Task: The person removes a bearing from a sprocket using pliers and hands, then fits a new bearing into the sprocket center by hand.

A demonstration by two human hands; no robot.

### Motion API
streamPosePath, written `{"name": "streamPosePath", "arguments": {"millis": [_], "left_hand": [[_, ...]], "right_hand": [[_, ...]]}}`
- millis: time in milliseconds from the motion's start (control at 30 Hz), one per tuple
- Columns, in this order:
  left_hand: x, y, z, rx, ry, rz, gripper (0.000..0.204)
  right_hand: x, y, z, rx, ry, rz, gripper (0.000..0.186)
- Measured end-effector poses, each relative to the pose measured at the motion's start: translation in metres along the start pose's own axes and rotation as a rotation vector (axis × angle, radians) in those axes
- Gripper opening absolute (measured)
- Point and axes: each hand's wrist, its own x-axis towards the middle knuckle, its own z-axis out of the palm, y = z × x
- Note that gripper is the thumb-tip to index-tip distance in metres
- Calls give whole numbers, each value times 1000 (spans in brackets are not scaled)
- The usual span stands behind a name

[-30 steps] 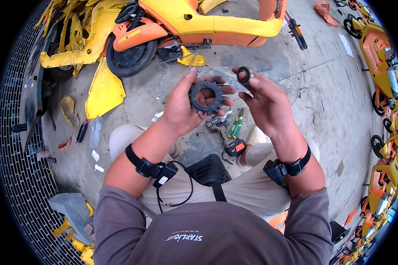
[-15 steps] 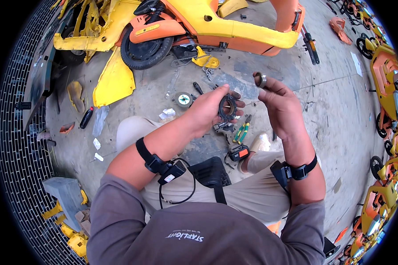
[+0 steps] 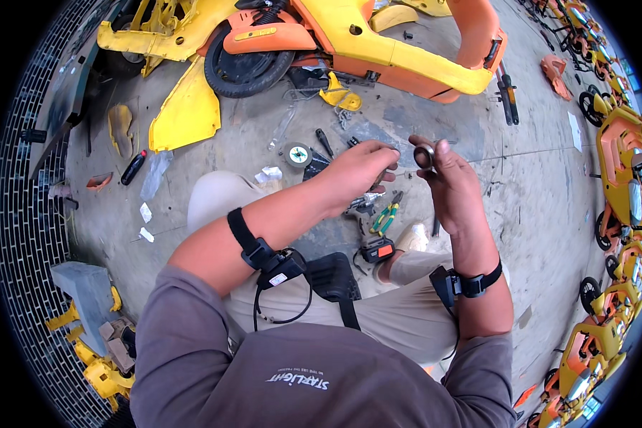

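Note:
My left hand (image 3: 360, 167) is turned with its back upward, fingers curled round the dark toothed ring, now mostly hidden behind them. My right hand (image 3: 451, 189) pinches a small metal bearing ring (image 3: 423, 158) between thumb and fingers, a short gap to the right of my left hand. Below them on the floor lie green-and-yellow pliers (image 3: 386, 214) and a cordless tool with a black-and-orange battery (image 3: 377, 250). A screwdriver (image 3: 324, 143) and a round reel with a white label (image 3: 297, 155) rest beyond my left hand.
A yellow-and-orange scooter body (image 3: 406, 60) with a wheel (image 3: 239, 68) and loose yellow panels (image 3: 182, 110) spans the top. Many scooters (image 3: 617, 164) line the right. A grey block (image 3: 78, 299) and yellow parts sit lower left. A black bottle (image 3: 132, 170) lies at left.
My left hand has moved right and rolled over, covering the toothed ring. My right hand has moved right and lower, turning the bearing. The view has shifted slightly.

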Motion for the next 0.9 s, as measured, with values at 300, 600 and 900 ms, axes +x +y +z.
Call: {"name": "streamPosePath", "arguments": {"millis": [300,600,900], "left_hand": [[10,14,-4,-91,-94,63,42],[6,43,-27,-232,-230,205,40],[5,41,-37,-178,-151,206,38]], "right_hand": [[4,-1,22,-195,-8,-78,28],[18,-48,72,-461,-45,-188,31],[24,-21,74,-417,34,-271,29]]}}
